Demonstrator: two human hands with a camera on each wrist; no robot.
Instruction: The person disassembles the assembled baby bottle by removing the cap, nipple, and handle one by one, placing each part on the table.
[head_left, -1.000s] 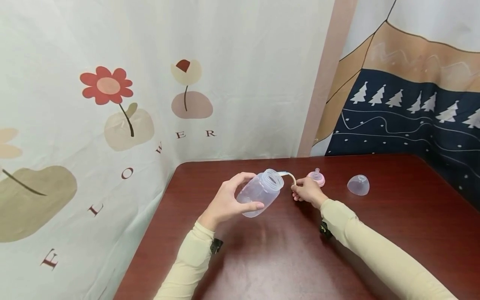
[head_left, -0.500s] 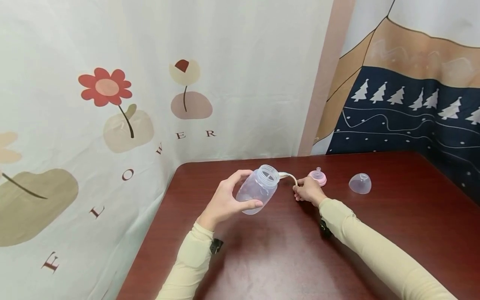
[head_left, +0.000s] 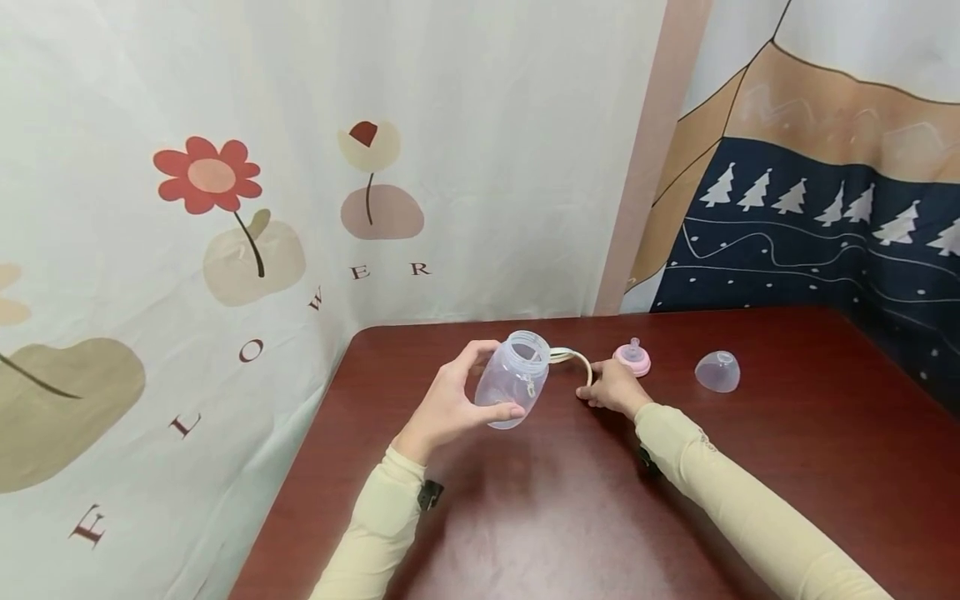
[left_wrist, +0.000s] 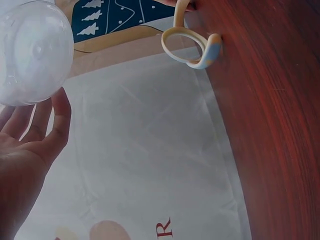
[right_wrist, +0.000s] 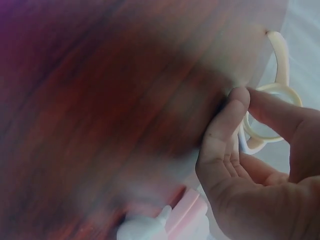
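A clear baby bottle (head_left: 510, 390) with a threaded, uncapped neck is gripped by my left hand (head_left: 450, 408), fingers behind and thumb in front. It tilts slightly, mouth up and to the right, above the table. My right hand (head_left: 617, 388) pinches a cream bottle handle (head_left: 587, 367) between thumb and fingers, right of the bottle. The handle's ring and curved arms show in the left wrist view, apart from the bottle, with a bluish tip (left_wrist: 212, 50). In the right wrist view, the fingers cover part of the handle (right_wrist: 281, 57).
A pink collar with a clear nipple (head_left: 633, 358) stands just beyond my right hand. Farther right, a clear dome cap (head_left: 717, 372) sits on the dark red table (head_left: 540, 517). A printed curtain (head_left: 480, 167) hangs behind the table's back edge.
The bottle has turned more upright in my left hand, its mouth shifting left. My right hand has moved slightly left and down with the handle, whose ring shows more.
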